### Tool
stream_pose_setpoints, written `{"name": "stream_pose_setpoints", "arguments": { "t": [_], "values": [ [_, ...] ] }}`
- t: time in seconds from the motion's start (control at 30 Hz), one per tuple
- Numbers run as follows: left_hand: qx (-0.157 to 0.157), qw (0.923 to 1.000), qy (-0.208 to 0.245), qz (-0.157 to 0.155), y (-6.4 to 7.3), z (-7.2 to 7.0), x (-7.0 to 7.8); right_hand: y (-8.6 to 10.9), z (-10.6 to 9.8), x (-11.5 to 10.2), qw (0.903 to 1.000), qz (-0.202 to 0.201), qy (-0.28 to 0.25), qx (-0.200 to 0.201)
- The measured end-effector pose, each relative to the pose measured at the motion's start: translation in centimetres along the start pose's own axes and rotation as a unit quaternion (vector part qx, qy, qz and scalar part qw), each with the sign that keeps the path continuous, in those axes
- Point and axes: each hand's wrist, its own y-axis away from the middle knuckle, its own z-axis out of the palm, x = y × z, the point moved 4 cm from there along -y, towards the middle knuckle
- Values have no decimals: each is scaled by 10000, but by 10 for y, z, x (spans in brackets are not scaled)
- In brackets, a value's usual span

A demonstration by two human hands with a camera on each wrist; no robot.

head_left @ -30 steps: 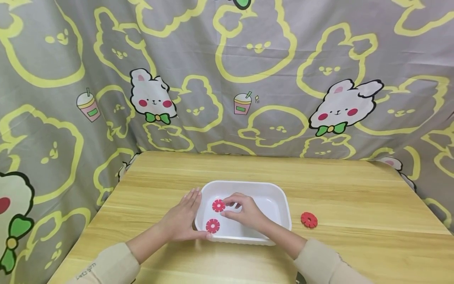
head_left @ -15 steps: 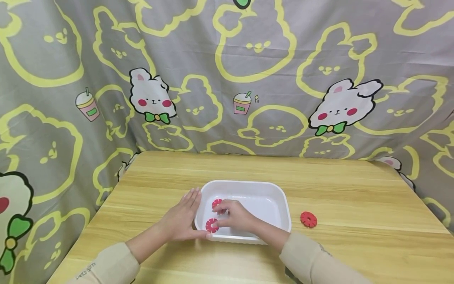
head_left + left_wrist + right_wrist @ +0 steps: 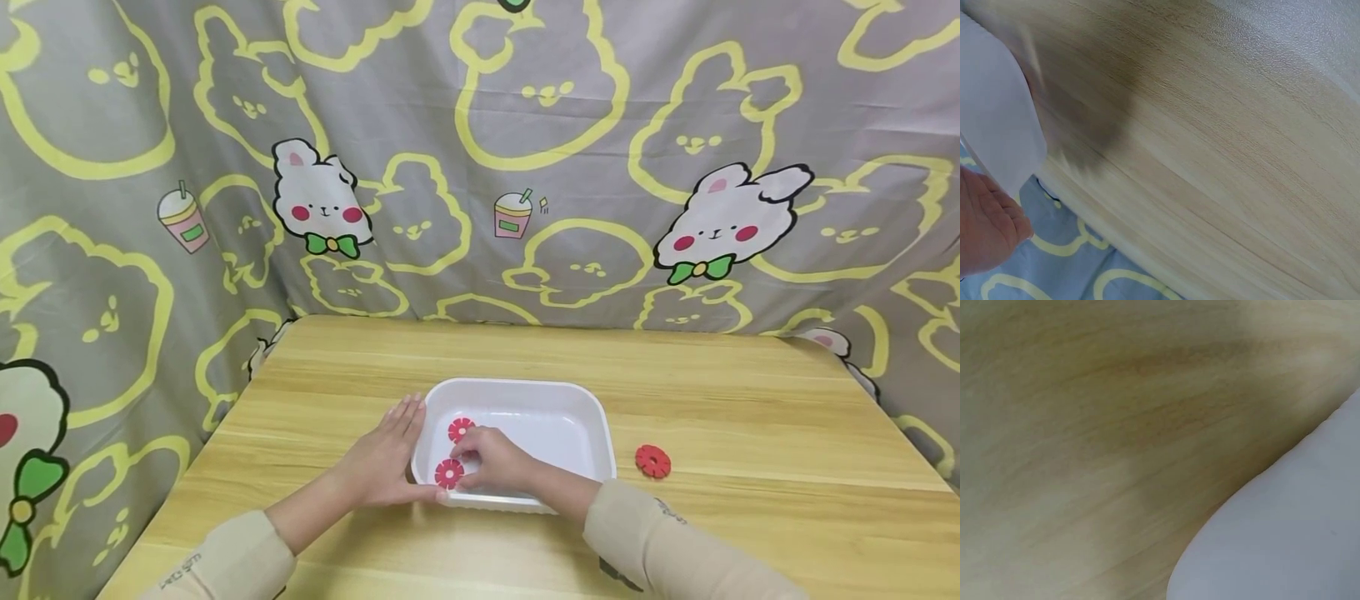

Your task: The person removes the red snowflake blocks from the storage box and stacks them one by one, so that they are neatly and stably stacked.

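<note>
Three red slotted discs (image 3: 440, 476); left fingers (image 3: 406, 412) straight, right fingers (image 3: 474, 438) bent, pinch unclear.

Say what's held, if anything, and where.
Left hand touches the white tray at its left end; whether the right hand pinches the nearest red disc is unclear.

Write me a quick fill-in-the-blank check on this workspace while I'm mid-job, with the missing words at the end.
1. Inside the white tray lie ____ slotted discs, a farther disc and a nearer disc.
2. The third disc sits on the table, to the ____ of the tray.
3. The ____ of the left hand lies at the tray's near rim.
4. All three discs are coloured ____.

Missing words: two; right; thumb; red.
</note>
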Motion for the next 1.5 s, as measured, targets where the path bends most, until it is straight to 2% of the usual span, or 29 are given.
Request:
{"name": "stream_pose_setpoints", "arguments": {
  "t": [0.17,0.53,0.8,1.0,1.1,1.27,1.5],
  "values": [
    [-34,10000,15,-24,0,-1,0,-2,1,0,9999,49,117,-53],
    [-29,10000,-3,-17,0,0,0,-2,1,0,9997,-132,200,12],
    [-71,9999,53,-53,0,0,1,-1,0,0,9998,-41,181,54],
    [-24,10000,4,2,1,-1,0,1,-4,1,9996,221,135,72],
    [14,10000,-27,34,1,-1,0,2,-7,-1,9997,184,129,113],
    [-17,10000,-48,36,1,-1,1,5,-14,-5,9993,-65,194,304],
    [31,9999,-105,40,1,-1,2,12,-23,-7,9969,-81,-212,758]
  ]
}}
